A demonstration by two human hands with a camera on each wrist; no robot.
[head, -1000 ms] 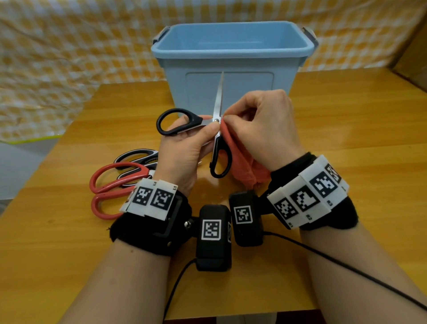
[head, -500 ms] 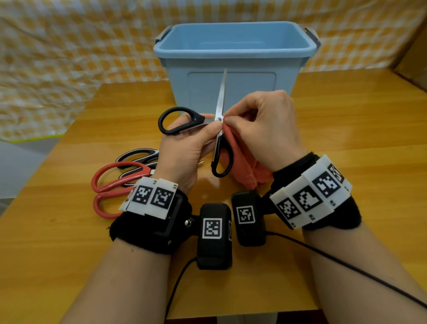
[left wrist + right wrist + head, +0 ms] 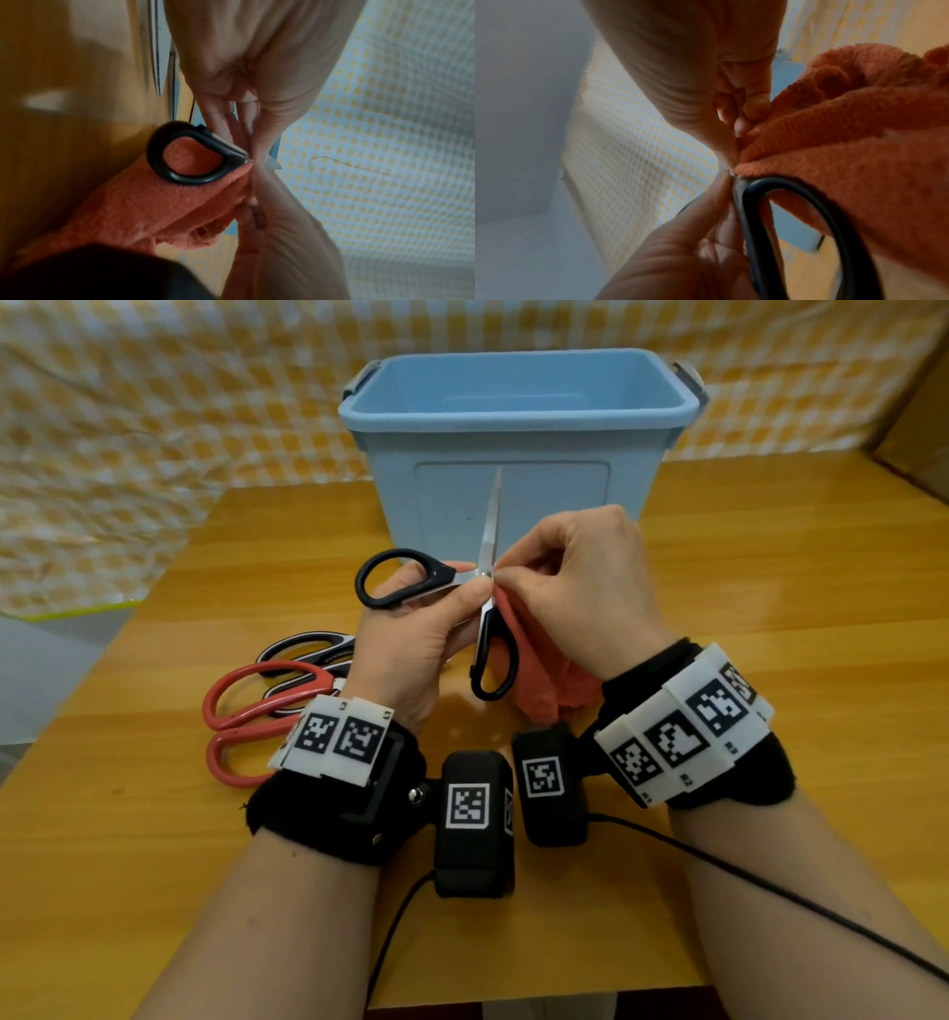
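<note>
Scissors (image 3: 492, 531) held splayed above table (image 3: 770, 588), before blue bin (image 3: 565, 505); left hand (image 3: 411, 639) curled round them near pivot, right hand (image 3: 580, 588) pinching orange cloth (image 3: 534, 670) onto pivot. Risk: cloth slips, fingertips (image 3: 506, 577) slide onto bare edge; loose handle swings, blades nip finger

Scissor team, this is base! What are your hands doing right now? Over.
Left hand grips black scissors, opened wide. Right hand pinches orange cloth at the pivot. Nothing in the way; blue bin behind, red scissors off left.
</note>
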